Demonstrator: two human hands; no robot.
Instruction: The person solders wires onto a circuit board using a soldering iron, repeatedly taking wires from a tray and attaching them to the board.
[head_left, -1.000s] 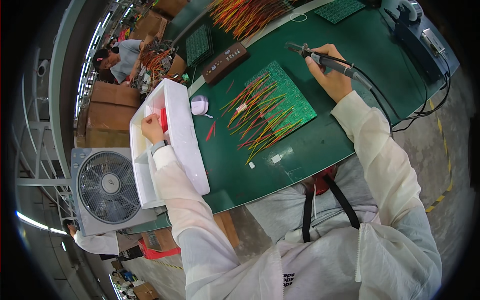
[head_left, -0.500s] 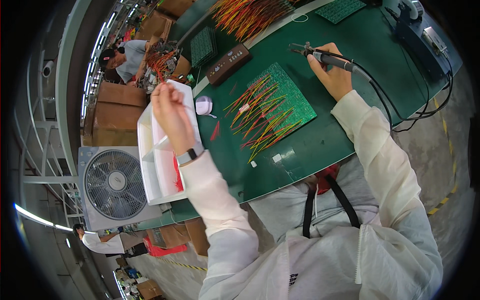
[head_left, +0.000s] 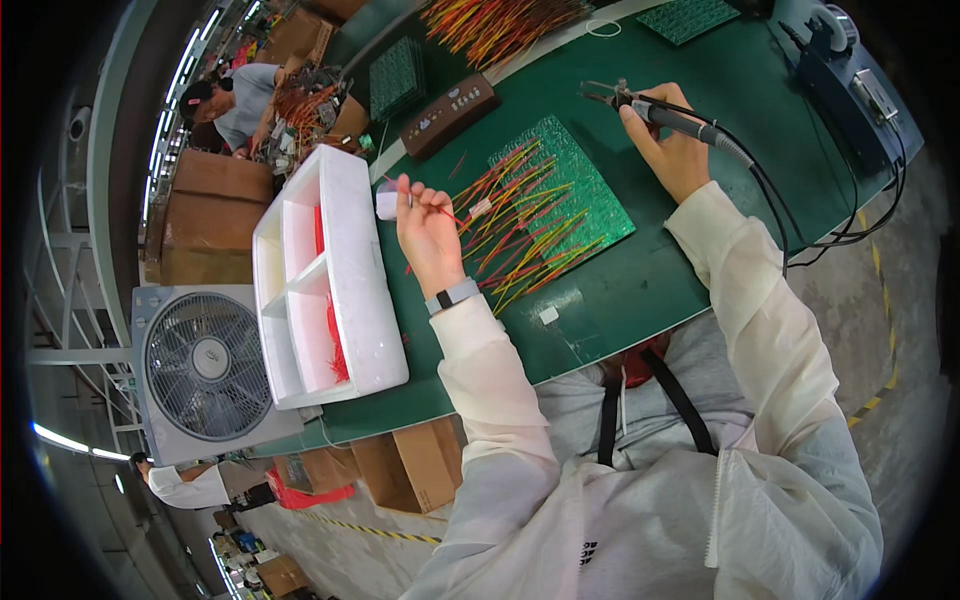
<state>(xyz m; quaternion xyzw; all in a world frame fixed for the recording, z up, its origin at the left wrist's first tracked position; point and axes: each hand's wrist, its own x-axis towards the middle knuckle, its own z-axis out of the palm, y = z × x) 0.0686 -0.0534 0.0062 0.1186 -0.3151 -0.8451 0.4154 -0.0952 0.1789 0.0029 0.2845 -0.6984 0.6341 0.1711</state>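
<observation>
My right hand [head_left: 674, 155] is wrapped round a soldering iron [head_left: 690, 126] with a feed fitting at its tip, held above the green table right of a circuit board panel [head_left: 592, 200]. Red and yellow wires [head_left: 510, 205] lie in rows over the panel's left side, sticking out past its edge. My left hand [head_left: 432, 245], wearing a wristband, is raised just left of these wires. Its fingers are pinched on a thin red wire [head_left: 456, 217], partly hidden by the fingers. Behind that hand, a pale rounded case [head_left: 386, 200] is half covered.
A white foam box [head_left: 372, 330] with compartments holds red wires at left, beside a fan [head_left: 208, 360]. Farther back are a brown box [head_left: 450, 117], stacked boards [head_left: 396, 80] and a wire bundle [head_left: 490, 30]. A blue soldering machine [head_left: 850, 90] stands far right, its cables trailing down. A co-worker sits beyond.
My left hand has moved right, from above the foam box to beside the wires on the panel, with the red wire in its fingers. My right hand and the soldering iron have barely moved.
</observation>
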